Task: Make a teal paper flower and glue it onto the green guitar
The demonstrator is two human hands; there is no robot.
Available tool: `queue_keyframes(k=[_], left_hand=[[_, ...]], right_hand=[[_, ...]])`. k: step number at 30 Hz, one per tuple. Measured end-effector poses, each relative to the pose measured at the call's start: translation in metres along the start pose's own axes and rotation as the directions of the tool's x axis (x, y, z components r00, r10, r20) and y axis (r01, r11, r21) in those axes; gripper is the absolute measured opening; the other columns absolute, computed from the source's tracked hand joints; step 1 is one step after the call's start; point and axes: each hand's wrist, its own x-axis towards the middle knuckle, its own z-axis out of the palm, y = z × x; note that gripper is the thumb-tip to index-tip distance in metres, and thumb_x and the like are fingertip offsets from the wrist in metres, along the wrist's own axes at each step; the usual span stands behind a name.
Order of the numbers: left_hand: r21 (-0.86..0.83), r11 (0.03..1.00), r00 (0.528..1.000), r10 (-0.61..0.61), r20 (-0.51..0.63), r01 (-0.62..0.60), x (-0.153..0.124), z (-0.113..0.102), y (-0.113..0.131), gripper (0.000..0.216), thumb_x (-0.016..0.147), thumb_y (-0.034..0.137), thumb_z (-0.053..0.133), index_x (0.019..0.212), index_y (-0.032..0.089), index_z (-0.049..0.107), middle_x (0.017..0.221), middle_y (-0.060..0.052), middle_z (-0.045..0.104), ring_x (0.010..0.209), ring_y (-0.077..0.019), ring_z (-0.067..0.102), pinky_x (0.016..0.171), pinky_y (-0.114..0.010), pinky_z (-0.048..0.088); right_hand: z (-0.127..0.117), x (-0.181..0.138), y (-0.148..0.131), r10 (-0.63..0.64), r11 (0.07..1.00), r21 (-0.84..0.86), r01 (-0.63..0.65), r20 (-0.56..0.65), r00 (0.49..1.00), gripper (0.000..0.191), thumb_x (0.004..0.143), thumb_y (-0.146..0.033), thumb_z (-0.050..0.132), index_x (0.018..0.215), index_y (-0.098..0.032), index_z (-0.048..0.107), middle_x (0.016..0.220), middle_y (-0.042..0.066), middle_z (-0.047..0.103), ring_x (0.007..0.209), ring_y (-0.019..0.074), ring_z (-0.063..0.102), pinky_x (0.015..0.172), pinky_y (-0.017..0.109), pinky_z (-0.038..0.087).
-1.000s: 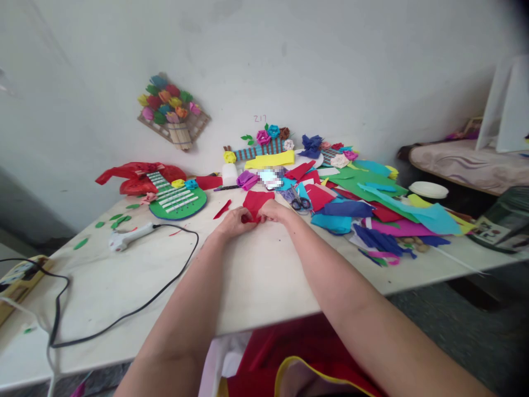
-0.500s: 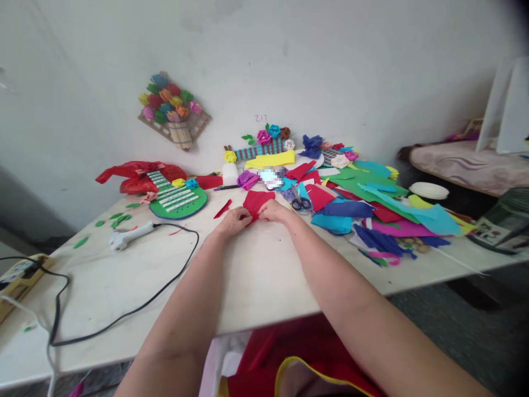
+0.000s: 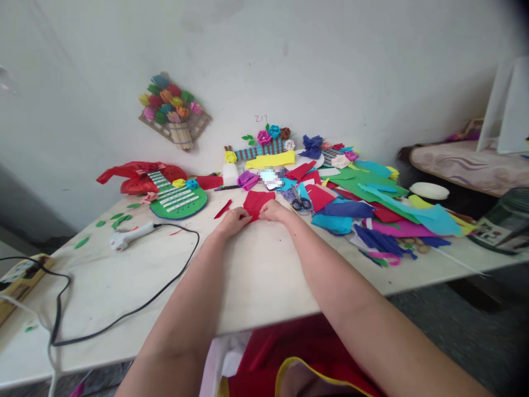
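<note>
A red paper piece point(image 3: 257, 202) lies on the white table point(image 3: 256, 270) in front of me. My left hand point(image 3: 233, 221) pinches its near left edge with closed fingers. My right hand point(image 3: 274, 210) presses and grips its near right edge, fingers curled. The two hands meet at the paper's lower corner. Most of the near part of the paper is hidden under my fingers.
A heap of coloured paper point(image 3: 372, 212) covers the right side, with scissors point(image 3: 300, 202) just right of my hands. A white glue gun point(image 3: 128, 237) and its black cord point(image 3: 136, 309) lie left. A green round craft point(image 3: 178, 200) and red plastic bag point(image 3: 136, 175) sit behind.
My hands have shifted slightly along the red paper's near edge, the left fingers sliding up onto it. Nothing else has moved.
</note>
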Motion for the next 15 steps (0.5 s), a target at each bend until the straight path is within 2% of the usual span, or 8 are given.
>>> queue_keyframes(k=[7, 11, 15], left_hand=[[0.010, 1.000, 1.000, -0.013, -0.023, 0.014, 0.0017, 0.0006, 0.0009, 0.025, 0.074, 0.037, 0.053, 0.056, 0.019, 0.052, 0.073, -0.002, 0.058, 0.064, -0.0139, 0.052, 0.063, -0.027, 0.044], [0.033, 0.999, 1.000, -0.014, -0.024, 0.015, 0.0033, 0.0008, 0.0006, 0.024, 0.072, 0.032, 0.053, 0.054, 0.018, 0.050, 0.077, -0.003, 0.058, 0.066, -0.0140, 0.053, 0.065, -0.027, 0.045], [0.040, 0.999, 0.999, -0.031, -0.015, 0.031, 0.0049, 0.0017, 0.0008, 0.019, 0.070, 0.025, 0.054, 0.052, 0.018, 0.049, 0.080, -0.004, 0.059, 0.067, -0.0139, 0.054, 0.066, -0.027, 0.044]], right_hand=[[0.0033, 0.0085, 0.0078, 0.025, 0.999, -0.048, -0.025, -0.002, 1.000, 0.013, 0.070, -0.022, 0.065, 0.060, -0.014, 0.061, 0.051, 0.000, 0.053, 0.048, 0.0095, 0.046, 0.050, 0.022, 0.038], [0.0014, 0.0047, 0.0042, 0.029, 0.996, -0.079, -0.029, -0.007, 1.000, 0.020, 0.071, -0.024, 0.064, 0.055, -0.015, 0.058, 0.048, 0.000, 0.049, 0.046, 0.0105, 0.045, 0.048, 0.023, 0.035], [0.0011, 0.0022, 0.0014, 0.047, 0.995, -0.083, -0.049, -0.025, 0.999, 0.018, 0.071, -0.023, 0.064, 0.057, -0.015, 0.057, 0.048, 0.001, 0.049, 0.048, 0.0115, 0.047, 0.049, 0.024, 0.036]])
